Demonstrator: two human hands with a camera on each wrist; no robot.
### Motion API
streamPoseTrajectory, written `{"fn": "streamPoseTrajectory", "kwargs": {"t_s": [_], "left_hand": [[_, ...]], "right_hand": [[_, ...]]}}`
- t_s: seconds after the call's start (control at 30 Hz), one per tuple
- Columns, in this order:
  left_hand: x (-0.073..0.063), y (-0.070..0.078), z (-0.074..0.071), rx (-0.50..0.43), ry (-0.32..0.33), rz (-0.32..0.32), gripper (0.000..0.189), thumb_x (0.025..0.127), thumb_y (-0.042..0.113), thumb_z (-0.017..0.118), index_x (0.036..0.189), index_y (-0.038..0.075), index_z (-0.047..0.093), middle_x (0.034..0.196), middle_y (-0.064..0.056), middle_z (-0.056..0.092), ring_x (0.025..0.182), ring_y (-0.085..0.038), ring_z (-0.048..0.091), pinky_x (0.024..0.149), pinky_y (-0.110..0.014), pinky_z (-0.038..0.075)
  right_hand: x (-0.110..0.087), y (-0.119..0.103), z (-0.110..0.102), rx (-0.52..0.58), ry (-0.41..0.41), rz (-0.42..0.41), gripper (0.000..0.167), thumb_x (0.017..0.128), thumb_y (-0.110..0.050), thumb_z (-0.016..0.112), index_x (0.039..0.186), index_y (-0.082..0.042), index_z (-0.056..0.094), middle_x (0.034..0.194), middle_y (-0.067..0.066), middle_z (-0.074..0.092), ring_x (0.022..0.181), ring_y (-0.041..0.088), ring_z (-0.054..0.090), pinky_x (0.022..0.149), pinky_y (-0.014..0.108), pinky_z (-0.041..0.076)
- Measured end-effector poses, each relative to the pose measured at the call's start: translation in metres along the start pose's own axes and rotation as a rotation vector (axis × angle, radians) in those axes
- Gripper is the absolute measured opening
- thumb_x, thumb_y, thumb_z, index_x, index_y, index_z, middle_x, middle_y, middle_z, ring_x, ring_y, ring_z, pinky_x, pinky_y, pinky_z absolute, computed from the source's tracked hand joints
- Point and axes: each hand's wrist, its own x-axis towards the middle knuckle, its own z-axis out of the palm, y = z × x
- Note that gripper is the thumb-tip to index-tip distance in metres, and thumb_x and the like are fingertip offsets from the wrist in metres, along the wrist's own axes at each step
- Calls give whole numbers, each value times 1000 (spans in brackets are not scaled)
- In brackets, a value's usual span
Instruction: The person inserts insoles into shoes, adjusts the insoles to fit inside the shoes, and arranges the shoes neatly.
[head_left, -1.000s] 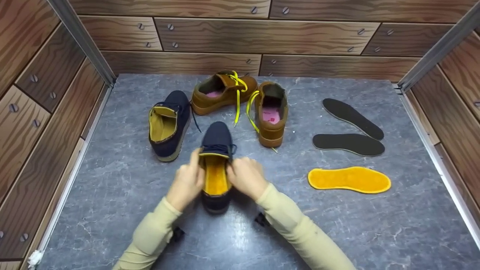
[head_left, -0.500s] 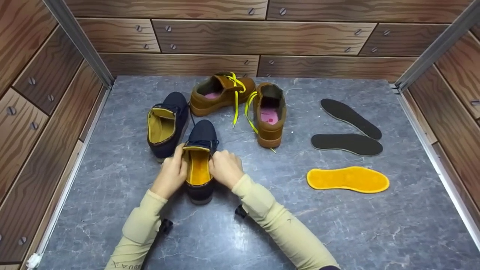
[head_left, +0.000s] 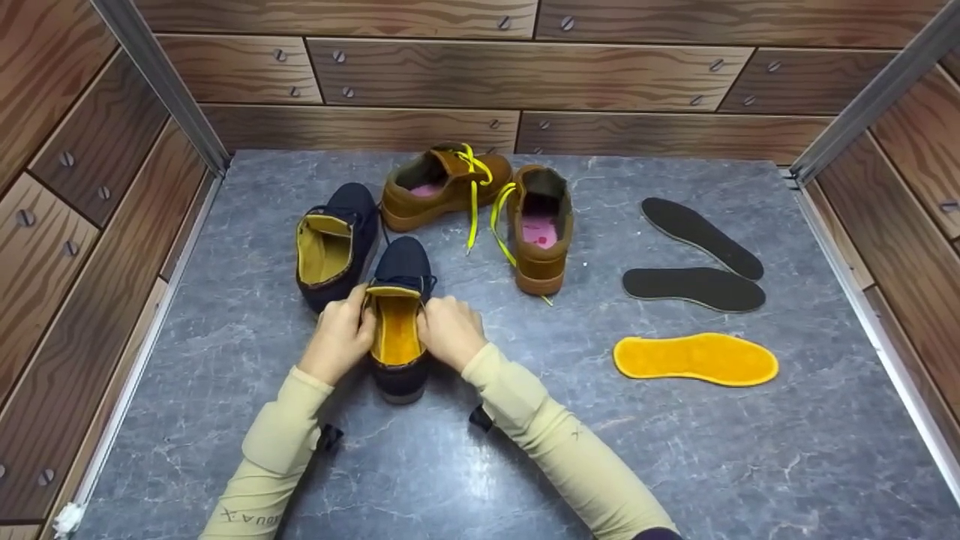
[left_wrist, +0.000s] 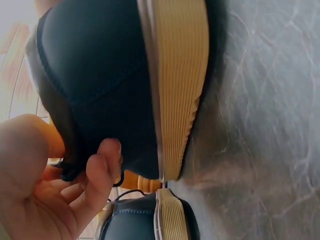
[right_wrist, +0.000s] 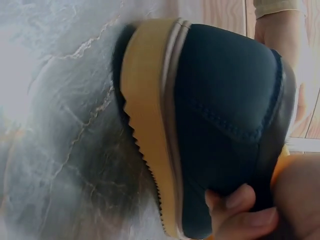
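Shoes (head_left: 403, 260): 2 nvy, 2 brn; loose insoles (head_left: 696, 360): 3.

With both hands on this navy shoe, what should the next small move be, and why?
I'd probably let the left hand and right hand ease off the navy shoe they grip: its orange insole appears to lie flat inside, and its sole seems to rest on the gray marbled surface. A similar orange insole lies loose, while the other navy shoe shows none.

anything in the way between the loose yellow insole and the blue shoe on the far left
Yes: the other blue shoe, gripped by the left hand and right hand, sits between them. Nothing visible stands between the loose insole and the right hand.
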Motion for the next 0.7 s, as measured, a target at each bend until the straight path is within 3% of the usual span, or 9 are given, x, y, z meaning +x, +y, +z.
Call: {"fn": "streamPoseTrajectory", "kwargs": {"t_s": [0.27, 0.47, 0.6, 0.7], "left_hand": [[4, -5, -2, -6, 2, -27, 31, 84, -7, 59, 115, -10, 60, 82, -31, 67, 70, -41, 68, 61, -53, 54], [6, -9, -11, -10, -22, -28, 28, 84, -5, 61, 112, -10, 62, 79, -28, 67, 65, -37, 67, 57, -48, 54], [13, -11, -29, -75, -73, -95, 23, 86, -1, 61, 106, -9, 67, 72, -15, 66, 54, -22, 58, 51, -34, 49], [25, -16, -44, -61, -19, -178, 14, 87, 1, 58, 93, -7, 68, 65, -10, 62, 50, -19, 52, 48, -31, 45]], "right_hand": [[7, -3, 3, -22, 33, -13, 30, 94, -19, 55, 72, -3, 68, 77, 15, 70, 69, 38, 68, 55, 49, 52], [11, -5, -1, 26, -53, -20, 32, 96, -23, 55, 73, -5, 66, 78, 15, 68, 69, 34, 67, 56, 46, 52], [14, -2, -17, 54, -124, -10, 35, 93, -34, 61, 70, -8, 60, 73, 11, 63, 62, 28, 61, 52, 41, 48], [18, -5, -32, 59, -101, -16, 39, 89, -40, 64, 66, -11, 54, 67, 7, 57, 56, 23, 55, 48, 36, 44]]}}
